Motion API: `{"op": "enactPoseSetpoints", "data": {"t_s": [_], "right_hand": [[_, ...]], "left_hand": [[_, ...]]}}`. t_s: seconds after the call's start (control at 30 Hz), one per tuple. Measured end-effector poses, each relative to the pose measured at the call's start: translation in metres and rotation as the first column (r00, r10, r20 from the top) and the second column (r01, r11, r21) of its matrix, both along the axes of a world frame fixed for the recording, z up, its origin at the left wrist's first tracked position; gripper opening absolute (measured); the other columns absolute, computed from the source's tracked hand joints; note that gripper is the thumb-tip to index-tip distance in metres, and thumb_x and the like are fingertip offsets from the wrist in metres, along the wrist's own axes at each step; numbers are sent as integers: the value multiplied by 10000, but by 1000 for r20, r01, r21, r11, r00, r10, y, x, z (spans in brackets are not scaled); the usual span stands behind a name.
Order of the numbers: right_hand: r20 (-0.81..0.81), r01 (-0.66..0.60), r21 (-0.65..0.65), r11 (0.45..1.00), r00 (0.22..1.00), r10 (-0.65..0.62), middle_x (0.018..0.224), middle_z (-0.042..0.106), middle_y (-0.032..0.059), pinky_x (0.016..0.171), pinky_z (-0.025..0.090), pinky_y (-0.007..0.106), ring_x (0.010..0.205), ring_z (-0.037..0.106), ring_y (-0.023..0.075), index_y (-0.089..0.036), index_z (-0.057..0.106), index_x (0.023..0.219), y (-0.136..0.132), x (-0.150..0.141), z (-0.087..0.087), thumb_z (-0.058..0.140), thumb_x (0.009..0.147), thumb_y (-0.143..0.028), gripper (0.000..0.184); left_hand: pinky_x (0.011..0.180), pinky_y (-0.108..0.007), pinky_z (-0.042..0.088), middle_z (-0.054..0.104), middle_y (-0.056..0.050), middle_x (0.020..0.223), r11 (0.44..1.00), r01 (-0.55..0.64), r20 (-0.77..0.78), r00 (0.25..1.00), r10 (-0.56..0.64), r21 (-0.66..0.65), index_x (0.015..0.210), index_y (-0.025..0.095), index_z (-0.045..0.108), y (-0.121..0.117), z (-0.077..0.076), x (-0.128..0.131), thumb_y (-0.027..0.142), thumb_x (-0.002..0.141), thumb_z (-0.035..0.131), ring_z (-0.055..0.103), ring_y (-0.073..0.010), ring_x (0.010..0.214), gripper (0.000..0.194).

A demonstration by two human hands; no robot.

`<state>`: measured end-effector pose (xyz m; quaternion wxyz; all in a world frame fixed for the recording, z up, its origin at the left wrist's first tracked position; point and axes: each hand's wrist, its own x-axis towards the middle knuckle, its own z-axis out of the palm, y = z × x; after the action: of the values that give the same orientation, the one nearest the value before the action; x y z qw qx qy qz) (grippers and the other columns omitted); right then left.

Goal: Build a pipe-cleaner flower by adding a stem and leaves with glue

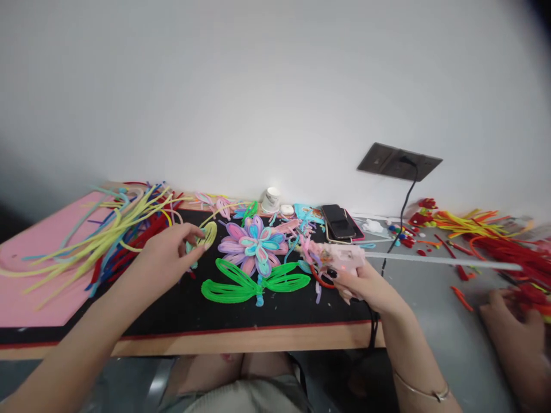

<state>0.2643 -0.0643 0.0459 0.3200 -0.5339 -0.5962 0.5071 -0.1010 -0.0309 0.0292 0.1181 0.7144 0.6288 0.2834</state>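
My left hand (183, 246) pinches a yellow looped pipe-cleaner petal (209, 234), with one loose stem running up and to the right. In my right hand (364, 287) is a pink hot glue gun (344, 256), its nozzle pointing left and a long pale glue stick (451, 261) sticking out behind. Between my hands lies a pipe-cleaner flower (258, 244) with purple, pink and blue petals. Below the bloom, two green looped leaves (230, 285) spread to either side of a short blue stem (259, 292). All of it rests on a black mat (181, 312).
Loose pipe cleaners (124, 229) lie over a pink board (43, 275) at left. A paper cup (271, 199) and phones (340, 222) stand along the wall. A black cord (402, 218) hangs from the outlet (398, 162). At right, another person's hand (512, 327) works near red pipe cleaners (508, 258).
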Motion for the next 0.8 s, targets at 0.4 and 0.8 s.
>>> {"op": "enactPoseSetpoints", "data": {"t_s": [0.4, 0.8], "right_hand": [[127, -150, -244, 958, 975, 185, 546, 426, -83, 401, 307, 151, 421, 355, 49, -182, 618, 1016, -27, -32, -36, 540, 745, -145, 284], [106, -159, -271, 949, 975, 194, 522, 428, -81, 389, 298, 151, 417, 364, 58, -178, 566, 1006, -26, -31, -55, 572, 787, -245, 229]], "left_hand": [[842, -323, 512, 704, -57, 1092, 820, 507, 211, 860, -464, -263, 1168, 267, 646, -84, -49, 43, 343, 917, 444, 657, -214, 968, 332], [671, -275, 509, 689, -57, 857, 798, 528, -121, 807, -578, -291, 1337, 244, 510, -80, -63, 56, 298, 968, 341, 679, -197, 775, 410]]}}
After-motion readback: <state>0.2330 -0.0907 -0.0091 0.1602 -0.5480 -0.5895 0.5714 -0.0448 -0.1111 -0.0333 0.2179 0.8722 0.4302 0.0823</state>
